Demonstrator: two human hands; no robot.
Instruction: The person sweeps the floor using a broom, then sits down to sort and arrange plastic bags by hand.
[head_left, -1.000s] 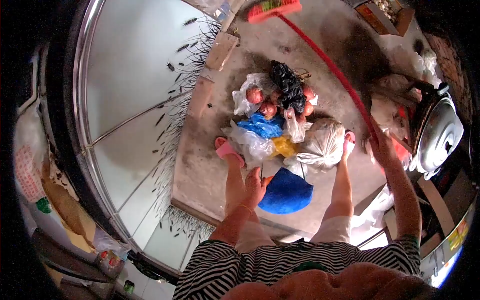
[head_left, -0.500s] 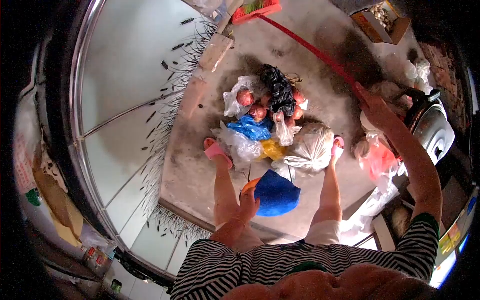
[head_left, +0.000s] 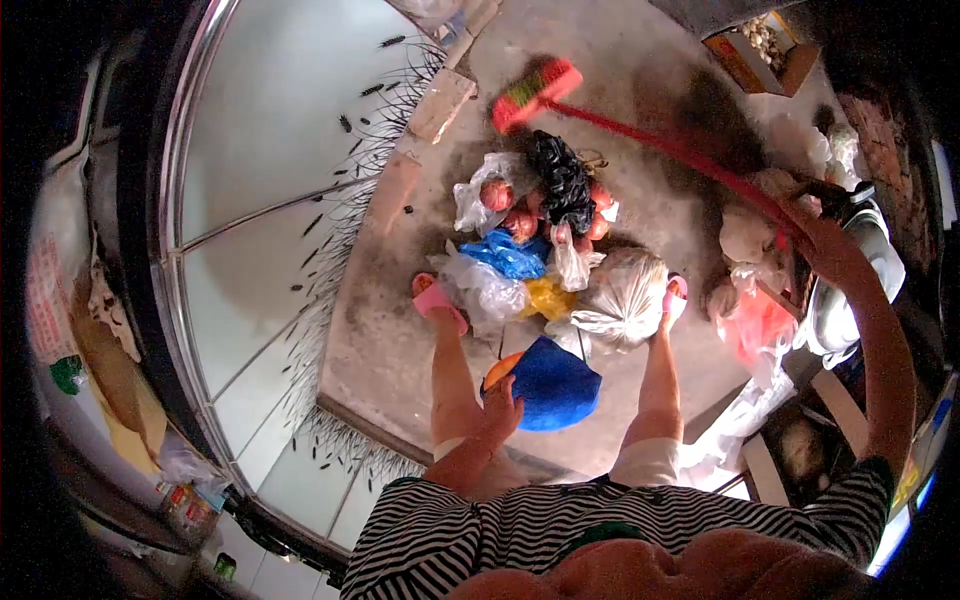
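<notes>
My right hand (head_left: 828,250) is closed around the red handle of a broom (head_left: 650,140). Its red head (head_left: 537,95), with greenish bristles, is tipped on its side just beyond the pile of bags. My left hand (head_left: 502,405) lies with its fingers extended against a blue and orange object (head_left: 556,385) between my legs, whose kind I cannot make out. Ahead of it on the floor, red onions (head_left: 520,224) lie among a black bag (head_left: 562,180), a blue bag (head_left: 507,254), a yellow bag (head_left: 547,298) and a tied white bag (head_left: 622,300).
My feet in pink slippers (head_left: 440,302) flank the pile on the concrete floor (head_left: 375,350). Left stands a glass panel (head_left: 260,130) with a metal frame. A cardboard box (head_left: 765,60) is at the upper right; a metal pot (head_left: 850,290) and a red bag (head_left: 755,320) are at the right.
My right hand has moved right and toward me, drawing the broom head closer to the black bag. My left hand and the bags have stayed nearly in place.
</notes>
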